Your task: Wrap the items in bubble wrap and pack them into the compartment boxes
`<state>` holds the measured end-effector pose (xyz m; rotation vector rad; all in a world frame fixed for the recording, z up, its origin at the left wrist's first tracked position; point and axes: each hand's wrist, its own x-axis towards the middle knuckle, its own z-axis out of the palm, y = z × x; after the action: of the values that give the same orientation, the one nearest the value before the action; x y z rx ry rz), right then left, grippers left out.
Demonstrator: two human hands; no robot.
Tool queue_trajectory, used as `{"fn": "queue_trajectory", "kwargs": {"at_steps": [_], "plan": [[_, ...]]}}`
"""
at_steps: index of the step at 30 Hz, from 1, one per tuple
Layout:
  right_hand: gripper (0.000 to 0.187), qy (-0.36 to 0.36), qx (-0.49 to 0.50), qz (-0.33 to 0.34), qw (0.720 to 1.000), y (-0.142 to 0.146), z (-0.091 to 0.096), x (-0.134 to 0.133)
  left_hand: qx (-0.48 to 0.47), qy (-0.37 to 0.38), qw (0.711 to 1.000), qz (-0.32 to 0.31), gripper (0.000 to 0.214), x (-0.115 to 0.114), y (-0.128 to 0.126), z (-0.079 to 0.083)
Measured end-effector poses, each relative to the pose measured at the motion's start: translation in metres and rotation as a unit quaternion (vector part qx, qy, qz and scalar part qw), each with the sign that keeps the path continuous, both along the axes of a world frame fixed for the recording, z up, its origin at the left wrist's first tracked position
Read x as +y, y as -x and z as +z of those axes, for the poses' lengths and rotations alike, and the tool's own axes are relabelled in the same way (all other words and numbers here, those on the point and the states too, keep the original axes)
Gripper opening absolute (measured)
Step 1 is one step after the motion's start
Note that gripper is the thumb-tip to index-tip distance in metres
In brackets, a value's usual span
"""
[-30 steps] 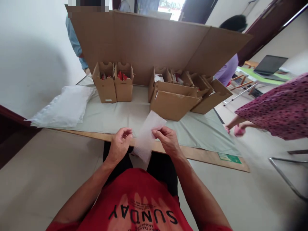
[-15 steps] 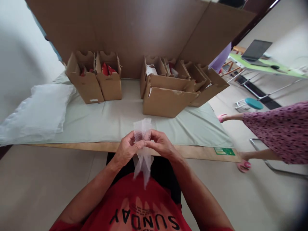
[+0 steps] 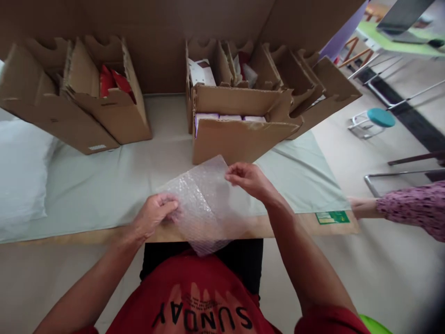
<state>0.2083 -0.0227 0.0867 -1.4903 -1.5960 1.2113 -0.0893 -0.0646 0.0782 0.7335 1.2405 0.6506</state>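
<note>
A clear sheet of bubble wrap [image 3: 205, 204], perhaps a bag, hangs spread out and tilted over the table's front edge. At its left side my left hand [image 3: 156, 213] is closed, thumb on top and fingers seen through the plastic. My right hand [image 3: 248, 180] is beside the upper right edge with its fingers curled and the fingertips together at the plastic. Just behind the sheet stands a cardboard box [image 3: 239, 144] with several white and purple packs [image 3: 230, 118] inside.
More open cardboard boxes stand at the back, one with red packets [image 3: 113, 81], another with a white carton [image 3: 202, 73]. A pile of clear plastic [image 3: 24, 171] lies at left. At right are another person's pink patterned clothing [image 3: 413, 204] and a teal stool [image 3: 380, 117].
The bubble wrap was bunched narrow between both hands; now it is spread wide. My hands have moved apart. The view has shifted closer to the boxes, and purple packs now show.
</note>
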Motion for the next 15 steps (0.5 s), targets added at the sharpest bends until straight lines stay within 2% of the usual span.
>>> {"fn": "queue_trajectory", "kwargs": {"at_steps": [3, 5, 7, 9, 10, 12, 14, 15], "plan": [[0.009, -0.110, -0.128, -0.018, 0.986, 0.016, -0.012, 0.020, 0.022, 0.053, 0.998, 0.033, 0.050, -0.026, -0.003, -0.010], [0.017, -0.192, -0.167, -0.023, 0.967, 0.026, -0.017, 0.021, 0.031, 0.067, 0.996, 0.051, 0.056, -0.048, 0.004, -0.012], [0.022, -0.256, -0.182, -0.029, 0.949, 0.029, -0.019, 0.011, 0.039, 0.083, 0.996, 0.014, 0.058, -0.067, 0.019, -0.009], [0.023, -0.286, -0.187, -0.044, 0.939, 0.025, -0.019, -0.009, 0.069, 0.082, 0.993, -0.054, 0.057, -0.082, 0.040, -0.001], [0.024, -0.289, -0.188, -0.054, 0.937, 0.022, -0.019, -0.021, 0.099, 0.064, 0.990, -0.083, 0.056, -0.085, 0.049, 0.005], [0.025, -0.283, -0.184, -0.072, 0.939, 0.018, -0.020, -0.048, 0.187, -0.020, 0.976, -0.107, 0.051, -0.084, 0.060, 0.017], [0.028, -0.270, -0.182, -0.071, 0.943, 0.022, -0.022, -0.072, 0.284, -0.161, 0.938, -0.114, 0.043, -0.070, 0.055, 0.024], [0.031, -0.264, -0.186, -0.059, 0.945, 0.027, -0.024, -0.082, 0.323, -0.245, 0.905, -0.126, 0.039, -0.060, 0.046, 0.024]]}}
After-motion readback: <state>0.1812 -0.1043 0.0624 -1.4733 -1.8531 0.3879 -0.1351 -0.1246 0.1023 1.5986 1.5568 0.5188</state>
